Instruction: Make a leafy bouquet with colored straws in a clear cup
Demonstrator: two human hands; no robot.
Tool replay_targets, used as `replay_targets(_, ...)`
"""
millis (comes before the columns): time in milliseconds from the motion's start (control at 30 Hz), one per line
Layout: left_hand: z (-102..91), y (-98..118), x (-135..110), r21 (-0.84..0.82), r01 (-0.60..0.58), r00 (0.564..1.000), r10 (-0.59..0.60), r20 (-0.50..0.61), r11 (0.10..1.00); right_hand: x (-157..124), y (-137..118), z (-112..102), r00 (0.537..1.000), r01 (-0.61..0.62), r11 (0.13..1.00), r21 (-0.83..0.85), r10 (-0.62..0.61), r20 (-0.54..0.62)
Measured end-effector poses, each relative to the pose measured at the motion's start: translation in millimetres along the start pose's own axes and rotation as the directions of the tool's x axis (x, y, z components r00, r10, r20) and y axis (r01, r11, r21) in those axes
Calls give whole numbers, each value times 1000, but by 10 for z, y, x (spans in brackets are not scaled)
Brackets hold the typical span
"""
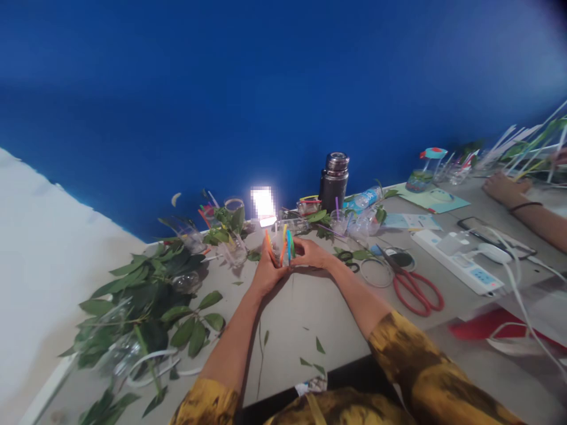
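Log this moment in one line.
left hand: holds clear container with coloured strips; right hand: holds it too; nearby: red-handled scissors, dark flask

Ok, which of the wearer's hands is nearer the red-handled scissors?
Right. The right hand is left of the red-handled scissors in the picture, beside the blue and green strips; the left hand is farther left, by the orange strip.

The cup point(278, 250) is partly hidden by the left hand point(267, 271); at three o'clock, a co-worker's arm point(547, 223) is cut off.
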State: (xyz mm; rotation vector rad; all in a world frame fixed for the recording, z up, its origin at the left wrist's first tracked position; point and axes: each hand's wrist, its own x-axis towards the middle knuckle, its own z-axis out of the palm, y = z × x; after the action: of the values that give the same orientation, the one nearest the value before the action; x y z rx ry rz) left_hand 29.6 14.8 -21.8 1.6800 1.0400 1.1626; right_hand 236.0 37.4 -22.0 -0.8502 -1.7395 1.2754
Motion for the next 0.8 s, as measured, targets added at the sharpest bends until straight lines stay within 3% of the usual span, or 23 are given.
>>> replay_targets(267, -49, -143, -19, 121, -38, 999, 42, -29, 992, -21, -55, -3, 1000, -18, 998, 54, 17, 14)
replay_targets(500, 50, -111, 10, 125, -39, 994, 51, -92, 991, -6, -30, 10, 1000, 28, 999, 19, -28, 2)
replay_targets(800, 59, -103, -1, 163, -13, 996, 27, -88, 986, 11, 6, 40, 998, 32, 998, -62, -35, -45)
